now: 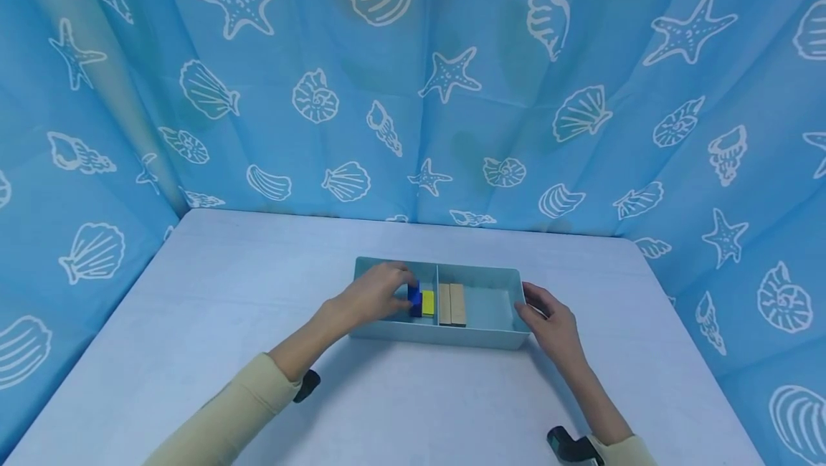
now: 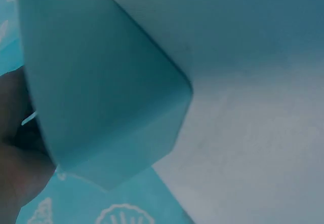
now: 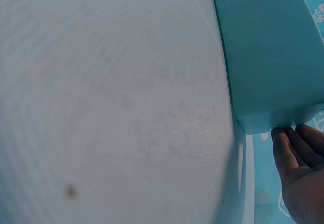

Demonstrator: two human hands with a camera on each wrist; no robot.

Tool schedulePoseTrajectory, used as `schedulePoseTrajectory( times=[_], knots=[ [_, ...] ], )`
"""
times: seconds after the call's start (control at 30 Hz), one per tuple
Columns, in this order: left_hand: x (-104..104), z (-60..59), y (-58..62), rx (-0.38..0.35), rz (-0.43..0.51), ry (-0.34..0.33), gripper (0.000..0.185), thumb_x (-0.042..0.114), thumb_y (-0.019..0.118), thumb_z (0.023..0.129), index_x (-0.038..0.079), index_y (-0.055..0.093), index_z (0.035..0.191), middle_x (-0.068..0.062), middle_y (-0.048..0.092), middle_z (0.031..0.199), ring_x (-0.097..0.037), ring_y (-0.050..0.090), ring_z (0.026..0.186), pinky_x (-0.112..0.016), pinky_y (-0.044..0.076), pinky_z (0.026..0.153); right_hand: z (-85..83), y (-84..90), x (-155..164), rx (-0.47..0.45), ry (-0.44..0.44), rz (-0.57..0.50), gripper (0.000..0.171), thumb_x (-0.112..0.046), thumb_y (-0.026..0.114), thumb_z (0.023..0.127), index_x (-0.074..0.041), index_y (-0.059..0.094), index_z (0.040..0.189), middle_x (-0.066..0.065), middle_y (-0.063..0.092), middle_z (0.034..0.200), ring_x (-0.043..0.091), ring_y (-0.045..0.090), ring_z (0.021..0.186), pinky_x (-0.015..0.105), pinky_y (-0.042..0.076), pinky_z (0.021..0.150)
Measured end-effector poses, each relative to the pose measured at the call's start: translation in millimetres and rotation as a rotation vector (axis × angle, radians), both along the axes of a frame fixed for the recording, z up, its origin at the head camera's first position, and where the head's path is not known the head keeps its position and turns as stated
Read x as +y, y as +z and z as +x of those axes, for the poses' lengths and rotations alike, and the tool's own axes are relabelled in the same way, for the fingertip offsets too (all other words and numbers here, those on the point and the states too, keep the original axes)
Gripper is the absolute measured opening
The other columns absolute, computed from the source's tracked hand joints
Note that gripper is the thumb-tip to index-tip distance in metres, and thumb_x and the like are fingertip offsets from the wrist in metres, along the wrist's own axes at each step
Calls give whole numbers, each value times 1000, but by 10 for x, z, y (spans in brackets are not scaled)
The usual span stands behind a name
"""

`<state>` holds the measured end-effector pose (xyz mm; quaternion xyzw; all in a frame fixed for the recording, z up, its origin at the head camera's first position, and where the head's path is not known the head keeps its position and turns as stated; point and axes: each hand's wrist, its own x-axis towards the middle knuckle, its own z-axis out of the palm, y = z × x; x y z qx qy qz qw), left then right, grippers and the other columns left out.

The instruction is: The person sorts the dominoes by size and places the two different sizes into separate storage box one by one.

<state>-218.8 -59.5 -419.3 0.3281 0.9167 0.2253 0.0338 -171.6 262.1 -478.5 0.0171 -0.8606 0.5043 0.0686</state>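
A shallow, light teal plastic tray with two compartments sits near the middle of the pale grey table, its long side running from 9 o'clock to 3 o'clock in the head view. The left hand reaches into the left compartment, its curled fingers pinching a small dark blue block that stands against the divider wall. Just beside that block, at its 3 o'clock, lies a small yellow block, touching it as far as the head view shows. In the right compartment, two plain wooden rectangular blocks lie side by side just past the divider, long edges together. The right hand rests at the tray's 3 o'clock end, its fingers fairly straight and laid against the outer end wall (the right wrist view shows the fingertips meeting the tray's corner). A blue curtain printed with white shells and starfish hangs behind the table, from 9 o'clock round to 3 o'clock.
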Motion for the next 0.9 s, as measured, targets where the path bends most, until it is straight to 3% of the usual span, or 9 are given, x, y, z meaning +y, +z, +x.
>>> schedulePoseTrajectory(
  times=[0.33, 0.9],
  knots=[
    [51, -102, -156, 14, -97, -34, 30, 15, 78, 87, 5, 72, 114, -7, 68, 112, -21, 63, 107, -33, 52, 93, 3, 3, -3, -1, -2, 0, 47, -19, 60, 100, 0, 49, 142, 21, 52, 142, 37, 48, 132, 42, 42, 104],
    [99, -136, -212, 9, -102, -67, 29, 12, 79, 85, 6, 72, 112, -4, 71, 107, -19, 65, 103, -30, 53, 90, 7, 8, -2, -13, -1, -20, 49, -21, 61, 100, -1, 49, 143, 20, 52, 142, 35, 48, 132, 39, 42, 104]
  ],
)
